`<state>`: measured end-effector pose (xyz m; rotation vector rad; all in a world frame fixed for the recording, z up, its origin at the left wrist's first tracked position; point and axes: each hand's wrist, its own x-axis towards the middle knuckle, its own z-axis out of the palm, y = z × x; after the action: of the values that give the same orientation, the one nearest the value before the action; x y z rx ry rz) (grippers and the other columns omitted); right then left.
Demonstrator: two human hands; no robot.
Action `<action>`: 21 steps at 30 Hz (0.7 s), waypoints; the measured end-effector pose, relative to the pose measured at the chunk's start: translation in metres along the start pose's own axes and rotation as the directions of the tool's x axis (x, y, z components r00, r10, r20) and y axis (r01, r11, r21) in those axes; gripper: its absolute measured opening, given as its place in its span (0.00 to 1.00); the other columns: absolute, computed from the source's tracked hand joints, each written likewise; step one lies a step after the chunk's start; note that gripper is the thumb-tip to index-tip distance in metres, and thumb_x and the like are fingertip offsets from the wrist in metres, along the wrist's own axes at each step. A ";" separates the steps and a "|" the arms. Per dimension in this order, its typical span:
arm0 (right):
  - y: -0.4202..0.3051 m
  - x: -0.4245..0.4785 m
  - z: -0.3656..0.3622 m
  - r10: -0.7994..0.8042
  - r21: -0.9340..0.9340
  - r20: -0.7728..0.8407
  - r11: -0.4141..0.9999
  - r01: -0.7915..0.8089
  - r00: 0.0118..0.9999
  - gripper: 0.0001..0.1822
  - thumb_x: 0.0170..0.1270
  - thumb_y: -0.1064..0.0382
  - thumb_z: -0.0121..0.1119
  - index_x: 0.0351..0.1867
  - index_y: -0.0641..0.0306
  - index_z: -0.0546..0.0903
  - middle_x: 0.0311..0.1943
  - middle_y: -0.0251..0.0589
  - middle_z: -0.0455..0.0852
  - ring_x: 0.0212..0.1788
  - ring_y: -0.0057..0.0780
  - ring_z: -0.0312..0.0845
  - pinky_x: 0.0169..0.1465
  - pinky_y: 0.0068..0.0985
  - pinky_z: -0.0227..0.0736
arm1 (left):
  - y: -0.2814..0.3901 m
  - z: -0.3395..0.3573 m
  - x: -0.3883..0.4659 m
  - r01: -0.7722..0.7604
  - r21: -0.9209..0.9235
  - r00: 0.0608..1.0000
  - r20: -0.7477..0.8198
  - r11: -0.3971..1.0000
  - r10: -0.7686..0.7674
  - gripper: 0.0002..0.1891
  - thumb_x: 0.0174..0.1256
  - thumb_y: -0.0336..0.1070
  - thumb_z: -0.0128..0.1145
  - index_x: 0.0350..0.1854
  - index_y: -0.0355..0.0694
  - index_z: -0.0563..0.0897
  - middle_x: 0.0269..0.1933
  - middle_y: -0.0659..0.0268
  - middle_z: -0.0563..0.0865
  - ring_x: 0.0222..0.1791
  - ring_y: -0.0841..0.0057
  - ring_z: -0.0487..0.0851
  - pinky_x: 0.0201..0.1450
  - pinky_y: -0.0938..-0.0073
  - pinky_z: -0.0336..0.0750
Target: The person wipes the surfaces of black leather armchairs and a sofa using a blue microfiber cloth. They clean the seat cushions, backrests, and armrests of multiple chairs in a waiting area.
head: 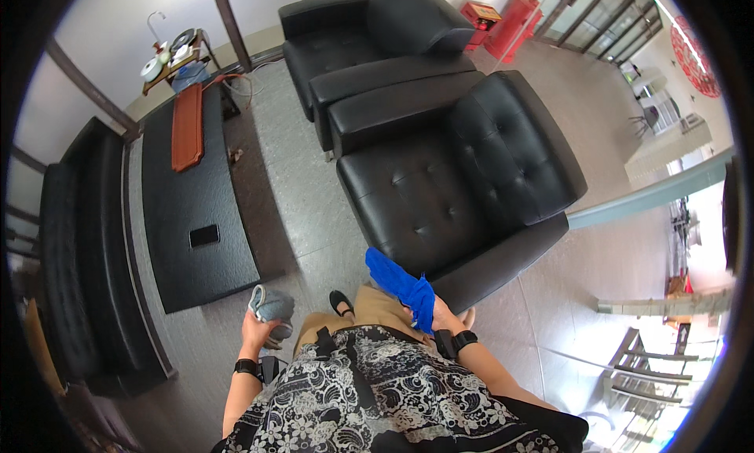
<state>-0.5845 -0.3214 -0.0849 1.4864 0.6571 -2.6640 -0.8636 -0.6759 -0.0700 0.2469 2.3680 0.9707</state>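
My left hand point(257, 333) grips a bunched grey-blue cloth point(275, 311) with a pale edge, held near the close end of the low black table. On the other side of my body, my right hand point(442, 315) holds a bright blue cloth point(400, 285), which extends towards the front of the black leather armchair point(412, 199). Part of that hand is hidden behind the blue cloth. A dark phone point(204, 235) lies on the black table point(177, 276), ahead of my left hand.
A reddish-brown tray point(187, 129) lies on the table's far part. Beyond it, a small stand point(171, 71) bears pots and a tap. A black sofa point(88, 247) lines the left; a second armchair point(336, 46) adjoins the first. A wooden chair point(648, 367) stands at right.
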 end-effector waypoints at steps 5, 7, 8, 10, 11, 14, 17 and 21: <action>-0.030 0.030 0.024 0.044 0.112 0.090 0.992 -0.055 0.995 0.15 0.69 0.55 0.51 0.47 0.64 0.79 0.39 0.42 0.84 0.38 0.30 0.81 0.42 0.27 0.81 | 0.072 -0.003 0.064 -0.103 -0.428 0.975 0.137 0.898 0.177 0.33 0.39 0.28 0.71 0.54 0.36 0.75 0.50 0.61 0.84 0.50 0.70 0.81 0.56 0.70 0.72; -0.052 0.042 0.049 0.031 0.130 0.091 0.991 -0.042 0.995 0.15 0.70 0.55 0.51 0.48 0.64 0.78 0.40 0.42 0.84 0.38 0.31 0.81 0.42 0.27 0.81 | 0.096 -0.005 0.088 -0.161 -0.378 0.970 0.112 0.912 0.217 0.33 0.40 0.27 0.71 0.54 0.34 0.73 0.49 0.62 0.83 0.50 0.73 0.80 0.56 0.70 0.72; -0.061 0.050 0.059 0.026 0.137 0.088 0.990 -0.038 0.996 0.16 0.70 0.55 0.50 0.48 0.64 0.78 0.40 0.43 0.84 0.39 0.31 0.81 0.42 0.27 0.81 | 0.108 -0.006 0.101 -0.167 -0.374 0.968 0.114 0.912 0.224 0.33 0.40 0.26 0.71 0.54 0.34 0.72 0.49 0.62 0.83 0.50 0.73 0.80 0.57 0.71 0.72; -0.078 0.075 0.071 0.031 0.125 0.102 0.991 -0.043 0.994 0.16 0.70 0.55 0.50 0.49 0.64 0.78 0.40 0.43 0.84 0.39 0.32 0.82 0.41 0.27 0.81 | 0.132 -0.009 0.125 -0.123 -0.409 0.972 0.133 0.904 0.192 0.34 0.39 0.26 0.72 0.54 0.33 0.72 0.49 0.60 0.82 0.50 0.72 0.80 0.57 0.70 0.72; -0.083 0.089 0.074 0.036 0.119 0.108 0.992 -0.049 0.993 0.16 0.70 0.55 0.50 0.49 0.64 0.78 0.41 0.44 0.84 0.39 0.32 0.82 0.41 0.27 0.81 | 0.140 -0.010 0.135 -0.135 -0.371 0.970 0.141 0.919 0.199 0.34 0.39 0.26 0.72 0.54 0.33 0.72 0.49 0.60 0.82 0.50 0.72 0.80 0.57 0.70 0.72; -0.101 0.119 0.103 0.038 0.166 0.099 0.985 -0.054 0.994 0.14 0.70 0.57 0.50 0.46 0.65 0.79 0.39 0.45 0.84 0.36 0.31 0.82 0.38 0.25 0.81 | 0.155 -0.027 0.171 -0.169 -0.302 0.965 0.145 0.938 0.220 0.34 0.38 0.26 0.72 0.54 0.33 0.72 0.49 0.60 0.82 0.50 0.72 0.80 0.56 0.70 0.72; -0.145 0.147 0.138 0.050 0.051 0.156 0.997 -0.058 0.987 0.13 0.69 0.58 0.51 0.43 0.66 0.80 0.37 0.45 0.84 0.34 0.30 0.81 0.38 0.23 0.80 | 0.157 -0.042 0.210 -0.167 -0.389 0.972 0.092 0.906 0.218 0.33 0.40 0.24 0.71 0.54 0.33 0.72 0.49 0.60 0.82 0.49 0.72 0.80 0.55 0.70 0.73; -0.192 0.174 0.179 -0.063 0.045 0.109 0.997 0.058 0.992 0.13 0.68 0.57 0.52 0.41 0.66 0.79 0.35 0.43 0.83 0.33 0.28 0.80 0.36 0.22 0.79 | 0.171 -0.055 0.245 -0.035 -0.471 0.994 0.076 0.881 0.080 0.31 0.42 0.21 0.69 0.54 0.33 0.73 0.47 0.61 0.83 0.47 0.72 0.81 0.53 0.70 0.75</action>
<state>-0.8660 -0.1806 -0.0778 1.3369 0.6524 -2.7981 -1.1032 -0.4950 -0.0253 0.1688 1.9728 1.4907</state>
